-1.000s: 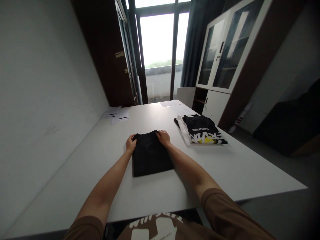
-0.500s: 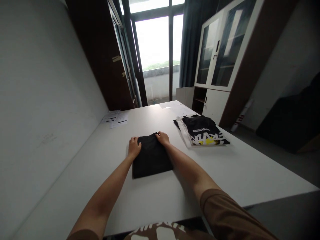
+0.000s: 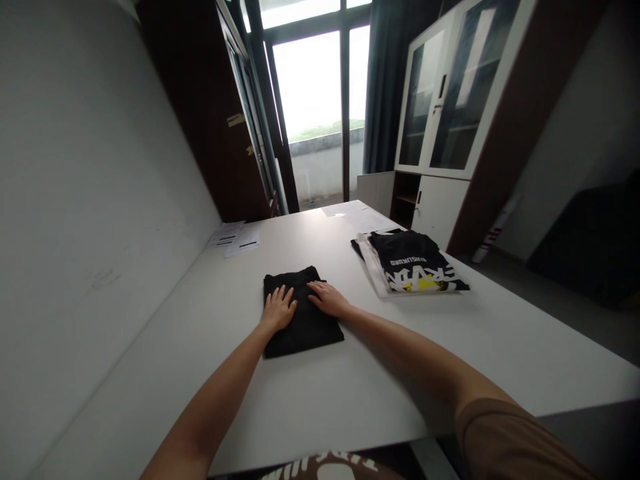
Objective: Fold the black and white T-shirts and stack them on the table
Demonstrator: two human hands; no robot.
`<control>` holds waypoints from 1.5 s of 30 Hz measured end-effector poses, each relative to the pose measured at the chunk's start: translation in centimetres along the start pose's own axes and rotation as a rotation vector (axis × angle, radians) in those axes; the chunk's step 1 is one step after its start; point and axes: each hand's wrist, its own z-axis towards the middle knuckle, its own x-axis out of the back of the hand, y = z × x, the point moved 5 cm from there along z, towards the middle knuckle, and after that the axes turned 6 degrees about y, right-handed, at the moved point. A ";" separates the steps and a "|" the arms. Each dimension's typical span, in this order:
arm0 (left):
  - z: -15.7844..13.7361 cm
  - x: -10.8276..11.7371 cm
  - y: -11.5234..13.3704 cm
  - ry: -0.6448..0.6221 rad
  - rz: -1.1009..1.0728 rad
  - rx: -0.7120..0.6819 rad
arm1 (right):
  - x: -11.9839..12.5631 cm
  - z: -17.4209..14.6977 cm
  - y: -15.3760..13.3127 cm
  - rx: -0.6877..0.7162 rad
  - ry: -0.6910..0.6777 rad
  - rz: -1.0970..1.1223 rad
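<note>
A black garment (image 3: 305, 333), folded into a flat, near-square bundle, lies on the white table (image 3: 300, 400) in front of me. My left hand (image 3: 279, 309) rests on its left part with the fingers spread. On the upper right part lies my right hand (image 3: 328, 298), palm down and fingers stretched out. Both hands touch the cloth from above and hold nothing. What kind of garment it is, I cannot tell. Further right is a pile of folded T-shirts (image 3: 413, 263), with a black printed one on top and white cloth under it.
Paper sheets (image 3: 243, 239) lie at the table's far left, against the wall (image 3: 100, 267). More paper (image 3: 350, 215) is at the far edge. Beyond stand a glass-door cabinet (image 3: 450, 100) on the right and a window door (image 3: 315, 100).
Both hands have let go of the garment's upper corners and moved inward onto its top, fingers now flat. The view has shifted slightly.
</note>
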 end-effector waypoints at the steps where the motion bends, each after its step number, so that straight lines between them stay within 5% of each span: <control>1: 0.0 0.0 0.0 -0.001 0.007 0.003 | -0.2 -0.5 -0.1 -0.020 -0.027 -0.024; 20: 2.9 -0.3 -0.9 -0.014 0.100 0.152 | 1.2 -8.5 -5.3 -0.028 -0.139 -0.104; 32: -0.8 2.6 -0.5 0.209 -0.044 0.003 | 1.4 -7.0 -4.4 -0.083 -0.169 -0.115; 37: -4.0 2.6 -0.2 0.153 0.030 -0.023 | 1.1 -5.7 -3.4 -0.130 -0.164 -0.137; 45: -8.2 2.2 3.8 -0.007 0.118 -0.104 | -0.3 -1.5 -1.1 -0.219 -0.098 -0.189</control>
